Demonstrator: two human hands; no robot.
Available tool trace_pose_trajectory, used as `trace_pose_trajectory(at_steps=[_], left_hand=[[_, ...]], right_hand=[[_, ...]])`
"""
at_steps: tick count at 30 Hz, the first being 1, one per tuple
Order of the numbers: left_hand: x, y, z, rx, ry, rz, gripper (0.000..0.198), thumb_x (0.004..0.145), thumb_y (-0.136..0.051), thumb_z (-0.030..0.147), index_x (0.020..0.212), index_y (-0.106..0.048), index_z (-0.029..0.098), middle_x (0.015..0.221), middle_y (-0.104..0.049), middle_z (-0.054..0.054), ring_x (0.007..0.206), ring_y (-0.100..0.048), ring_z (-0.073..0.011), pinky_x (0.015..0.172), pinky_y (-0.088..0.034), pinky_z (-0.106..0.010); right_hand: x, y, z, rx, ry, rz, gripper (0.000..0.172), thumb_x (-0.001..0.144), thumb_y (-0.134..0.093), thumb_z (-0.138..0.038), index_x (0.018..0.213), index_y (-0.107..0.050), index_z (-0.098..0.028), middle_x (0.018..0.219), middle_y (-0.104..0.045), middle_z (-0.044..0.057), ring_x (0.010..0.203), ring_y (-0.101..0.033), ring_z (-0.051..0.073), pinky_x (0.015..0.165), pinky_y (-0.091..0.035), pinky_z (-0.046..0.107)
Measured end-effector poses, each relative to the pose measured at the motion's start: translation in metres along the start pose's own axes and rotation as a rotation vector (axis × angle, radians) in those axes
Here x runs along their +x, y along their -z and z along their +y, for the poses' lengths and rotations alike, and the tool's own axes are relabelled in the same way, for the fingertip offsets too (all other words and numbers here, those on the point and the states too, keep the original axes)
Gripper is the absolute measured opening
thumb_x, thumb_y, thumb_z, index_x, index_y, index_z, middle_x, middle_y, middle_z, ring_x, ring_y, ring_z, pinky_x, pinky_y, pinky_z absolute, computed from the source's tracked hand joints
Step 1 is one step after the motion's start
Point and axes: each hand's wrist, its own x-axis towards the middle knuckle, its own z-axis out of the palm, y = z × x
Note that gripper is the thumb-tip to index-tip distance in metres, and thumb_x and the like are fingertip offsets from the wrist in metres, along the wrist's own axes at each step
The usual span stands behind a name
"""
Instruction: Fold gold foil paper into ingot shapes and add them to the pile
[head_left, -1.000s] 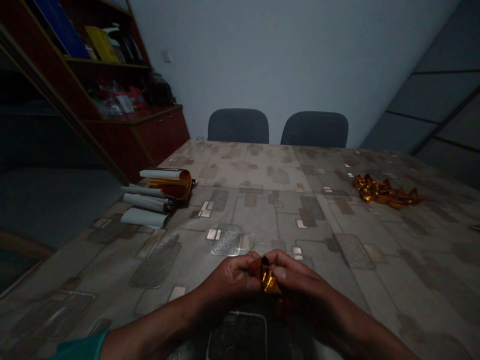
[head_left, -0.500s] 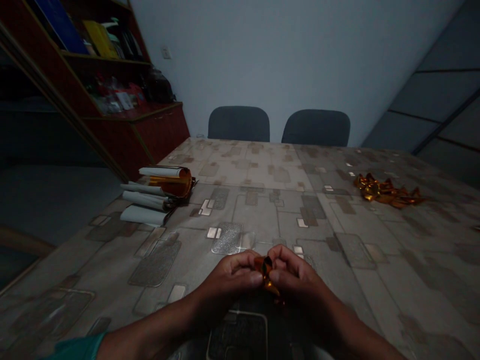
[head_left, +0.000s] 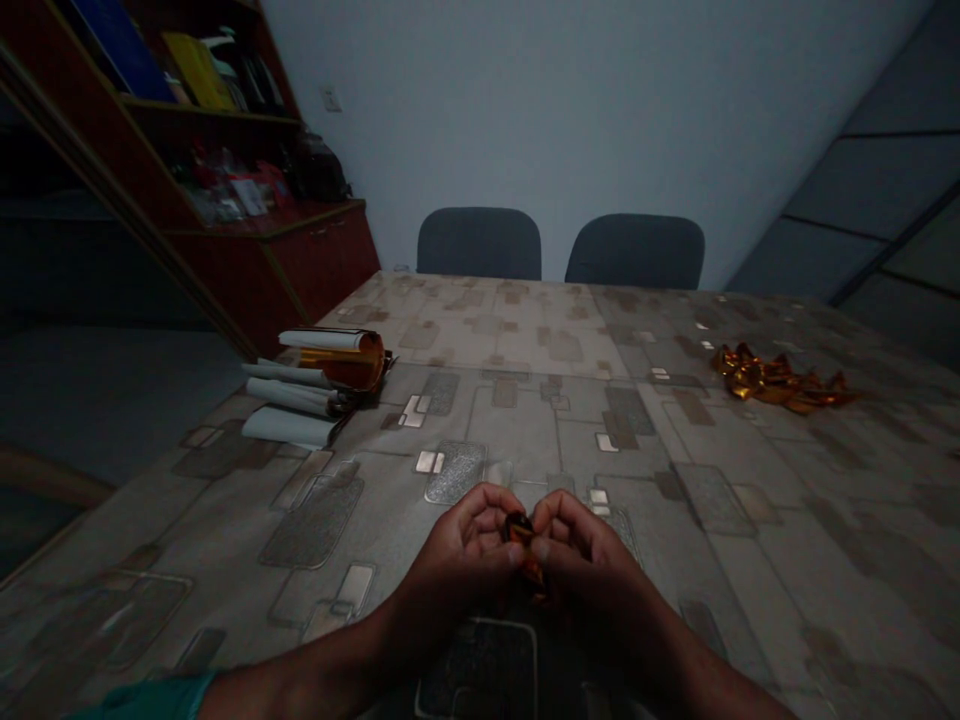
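My left hand (head_left: pixel 461 550) and my right hand (head_left: pixel 585 553) hold a small crumpled piece of gold foil (head_left: pixel 523 542) between their fingertips, low over the table's near edge. The fingers cover most of it, and its lower end hangs below them. A heap of crumpled gold foil pieces (head_left: pixel 780 381) lies far to the right on the patterned tabletop (head_left: pixel 525 425). On the left stand a roll of gold foil (head_left: pixel 352 360) and several white paper rolls (head_left: pixel 289 398).
Two dark grey chairs (head_left: pixel 480 244) stand beyond the table's far edge. A red-brown wooden cabinet (head_left: pixel 319 265) with cluttered shelves stands at the back left. The table's left edge drops to a dark floor (head_left: pixel 97 400).
My hands have drawn closer around the gold foil, which is more tightly folded and more hidden by the fingers. The view has tilted slightly downward.
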Motion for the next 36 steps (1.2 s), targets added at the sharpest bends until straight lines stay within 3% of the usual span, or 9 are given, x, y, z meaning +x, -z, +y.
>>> trace_pose_trajectory(at_steps=[5,15,22,30,36], left_hand=[[-0.001,-0.002,0.004,0.003,0.036,0.003,0.041,0.071,-0.084,0.031,0.096,-0.056,0.016,0.084,-0.066,-0.004,0.068,-0.064,-0.0128,0.062,-0.048,-0.022],[0.0,-0.007,0.007,0.04,0.062,0.044,0.042,0.067,-0.086,0.033,0.092,-0.057,0.016,0.084,-0.066,-0.004,0.07,-0.064,-0.0142,0.064,-0.048,-0.024],[-0.001,-0.007,0.007,0.053,0.051,0.002,0.041,0.071,-0.083,0.035,0.094,-0.056,0.016,0.085,-0.065,-0.004,0.071,-0.063,-0.0138,0.064,-0.047,-0.023],[-0.003,-0.013,0.011,0.11,0.046,0.077,0.042,0.07,-0.083,0.04,0.09,-0.055,0.016,0.073,-0.061,0.001,0.062,-0.059,-0.0111,0.057,-0.044,-0.021],[-0.003,-0.006,0.008,0.141,0.045,0.086,0.039,0.078,-0.074,0.04,0.104,-0.057,0.016,0.077,-0.062,0.0,0.061,-0.057,-0.011,0.055,-0.043,-0.021]], right_hand=[[-0.001,-0.002,-0.001,-0.021,-0.009,0.013,0.029,0.066,-0.073,-0.028,0.074,-0.046,-0.022,0.06,-0.052,-0.005,0.049,-0.043,0.008,0.046,-0.03,0.022],[0.002,-0.001,-0.001,-0.038,0.002,0.002,0.028,0.061,-0.071,-0.025,0.071,-0.045,-0.022,0.06,-0.054,-0.004,0.049,-0.045,0.01,0.046,-0.032,0.024],[0.0,0.0,-0.001,-0.06,-0.037,0.021,0.026,0.065,-0.071,-0.03,0.072,-0.048,-0.021,0.058,-0.054,-0.005,0.047,-0.045,0.009,0.044,-0.03,0.022],[0.0,0.001,-0.001,-0.08,-0.066,-0.006,0.026,0.069,-0.071,-0.033,0.081,-0.051,-0.021,0.059,-0.057,-0.005,0.045,-0.048,0.01,0.043,-0.034,0.022],[0.0,0.008,-0.001,-0.069,-0.063,-0.021,0.026,0.071,-0.073,-0.033,0.083,-0.055,-0.02,0.062,-0.06,-0.002,0.049,-0.052,0.012,0.044,-0.037,0.022]])
